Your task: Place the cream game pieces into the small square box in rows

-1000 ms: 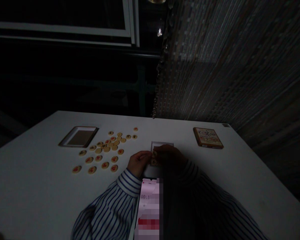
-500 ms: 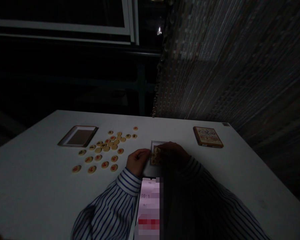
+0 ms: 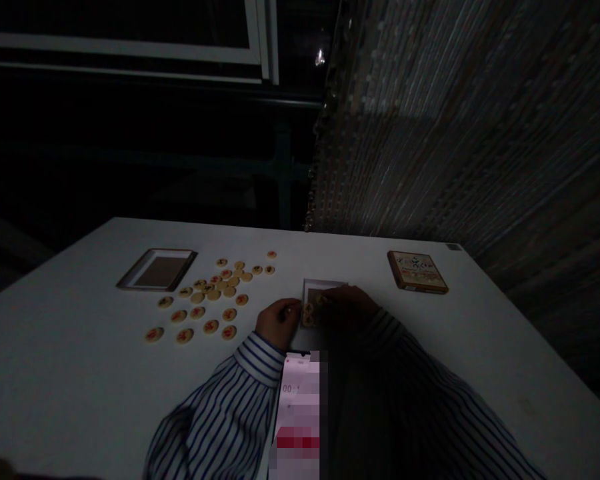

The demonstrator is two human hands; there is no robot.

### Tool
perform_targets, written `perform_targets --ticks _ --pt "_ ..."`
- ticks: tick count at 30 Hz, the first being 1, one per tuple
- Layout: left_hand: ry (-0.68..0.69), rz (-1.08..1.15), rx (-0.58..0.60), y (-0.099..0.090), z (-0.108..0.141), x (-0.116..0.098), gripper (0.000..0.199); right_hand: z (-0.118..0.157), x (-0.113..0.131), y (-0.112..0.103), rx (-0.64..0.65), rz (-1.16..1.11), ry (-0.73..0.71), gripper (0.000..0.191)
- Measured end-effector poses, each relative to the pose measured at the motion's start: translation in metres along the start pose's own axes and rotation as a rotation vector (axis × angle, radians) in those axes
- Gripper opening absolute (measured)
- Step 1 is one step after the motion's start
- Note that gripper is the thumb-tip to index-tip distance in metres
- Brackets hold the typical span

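Left hand (image 3: pixel 279 323), fingers curled and thumb bent toward them, beside the left wall of a small open box (image 3: pixel 317 284); whether anything is gripped within it cannot be told. Right hand (image 3: pixel 351 305), in deep shadow, reaches over the box from the other side, its fingertips at a round game piece (image 3: pixel 322 300); whether they pinch it or merely touch it is unclear. Further pieces (image 3: pixel 308 309) with dark characters lie in the box along its left side.

Possible faults, by judgement: a piece let go slightly off its place could ride up on a neighbour, since the light is poor and the right hand shades much of the interior. A knuckle or cuff pressing on the thin wall could shift the box and disorder the pieces inside. A low sweep of the left striped sleeve (image 3: pixel 215 413) could scatter those loose on the bench (image 3: pixel 80 407).

Surroundings: to the left, loose pieces (image 3: pixel 229 291) lie in a close cluster with outliers, some marked red, some dark, several blank side up. Beyond them is an open tray (image 3: pixel 163 273); well to the right lies a box with a printed top (image 3: pixel 419 270). A lit phone (image 3: pixel 297 400), partly pixelated, occupies the near side between the forearms and limits room there. A string curtain (image 3: pixel 390 147) hangs behind the bench.
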State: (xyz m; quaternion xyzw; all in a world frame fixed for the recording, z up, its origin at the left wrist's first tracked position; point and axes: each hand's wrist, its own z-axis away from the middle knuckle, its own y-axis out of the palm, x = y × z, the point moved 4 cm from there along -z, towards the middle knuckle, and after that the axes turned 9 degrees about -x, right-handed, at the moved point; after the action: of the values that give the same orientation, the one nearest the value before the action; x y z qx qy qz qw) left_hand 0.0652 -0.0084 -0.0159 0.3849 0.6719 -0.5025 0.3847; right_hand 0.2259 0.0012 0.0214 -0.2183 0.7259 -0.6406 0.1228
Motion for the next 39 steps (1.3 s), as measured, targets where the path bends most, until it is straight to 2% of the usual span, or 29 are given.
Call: perform_targets --ticks 7,18,25,35,39 --pt "0.062 -0.118 0.029 0.0006 0.0005 -0.0023 0.022 0.0008 0.0012 0.0027 0.02 0.106 0.041 0.03" --pt "0.131 -0.248 0.08 0.0049 0.002 -0.0011 0.022 0.0004 0.0013 0.0105 0.157 0.146 0.037 0.041" --pt "0.138 -0.255 0.094 0.005 0.0019 -0.0015 0.023 0.002 0.0007 0.01 0.141 0.152 0.036 0.04" --pt "0.142 -0.253 0.093 0.0053 0.0021 -0.0005 0.022 0.0019 0.005 0.006 0.191 0.11 0.027 0.033" --pt "0.151 -0.261 0.087 0.0055 0.0024 -0.0005 0.021 0.0034 0.0072 0.0016 0.164 0.078 0.005 0.031"
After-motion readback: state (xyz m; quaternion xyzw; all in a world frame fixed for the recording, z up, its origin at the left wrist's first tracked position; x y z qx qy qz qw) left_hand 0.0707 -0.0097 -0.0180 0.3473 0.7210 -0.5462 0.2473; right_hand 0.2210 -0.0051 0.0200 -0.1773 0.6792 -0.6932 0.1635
